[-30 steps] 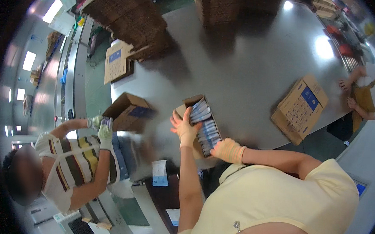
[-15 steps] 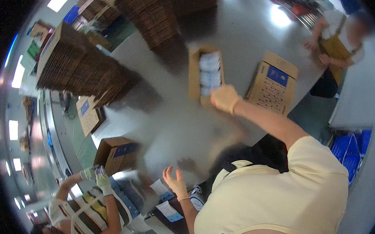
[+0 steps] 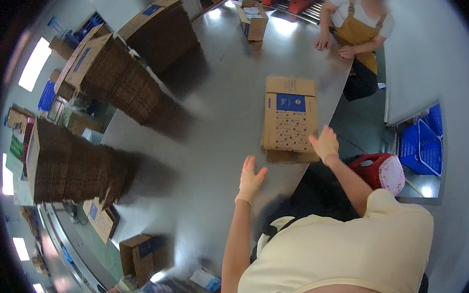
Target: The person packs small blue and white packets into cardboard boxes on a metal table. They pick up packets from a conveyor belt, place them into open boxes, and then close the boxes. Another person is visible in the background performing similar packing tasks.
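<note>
A small pile of flattened brown cartons with a dark blue panel lies on the grey metal table in front of me. My right hand is at its near right corner, fingers spread and holding nothing; whether the fingertips touch the cardboard I cannot tell. Over the table, to the left of the pile's near edge, my left hand is raised, empty, fingers stretched out and thumb apart. At the table's far end stands an open carton with white packets inside, away from both hands.
Tall stacks of flattened cartons line the table's left side. An open carton sits at the lower left, beside a co-worker's gloved hand. Another person in a mustard apron stands far right. Blue baskets and a red container are at right.
My right hand has let go of the packet-filled carton, which now stands at the far end. Both hands have come toward the flattened cartons. The view has turned.
</note>
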Tool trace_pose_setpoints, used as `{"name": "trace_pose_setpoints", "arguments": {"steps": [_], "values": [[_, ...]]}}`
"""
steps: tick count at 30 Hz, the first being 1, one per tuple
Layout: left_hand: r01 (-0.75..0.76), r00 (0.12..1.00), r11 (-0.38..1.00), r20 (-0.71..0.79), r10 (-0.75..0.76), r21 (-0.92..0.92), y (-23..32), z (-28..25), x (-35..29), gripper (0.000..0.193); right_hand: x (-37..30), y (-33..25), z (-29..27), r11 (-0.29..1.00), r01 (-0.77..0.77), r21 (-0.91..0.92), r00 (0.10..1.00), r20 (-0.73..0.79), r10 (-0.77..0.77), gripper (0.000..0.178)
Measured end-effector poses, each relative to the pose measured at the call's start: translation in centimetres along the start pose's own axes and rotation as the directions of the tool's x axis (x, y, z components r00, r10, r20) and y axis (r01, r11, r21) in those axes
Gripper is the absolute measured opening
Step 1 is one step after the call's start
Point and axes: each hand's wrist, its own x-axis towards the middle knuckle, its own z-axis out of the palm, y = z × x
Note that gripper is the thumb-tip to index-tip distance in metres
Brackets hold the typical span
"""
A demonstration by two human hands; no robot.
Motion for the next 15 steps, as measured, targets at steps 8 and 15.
{"name": "trace_pose_setpoints", "arguments": {"steps": [8,15], "values": [[0.013,0.935,0.986,0.347,-0.071,0.167,1.4,3.5,5.6,0.09,-4.2,0.4,2.8,0.979,-0.17,0.109,0.985,0.054,0.165,0.058],[0.214,0.916,0.913,0.395,-0.065,-0.346,-2.7,3.6,-2.8,0.081,-4.5,-4.8,-3.1,0.71,0.222,0.668,0.974,-0.191,-0.124,0.048]]}}
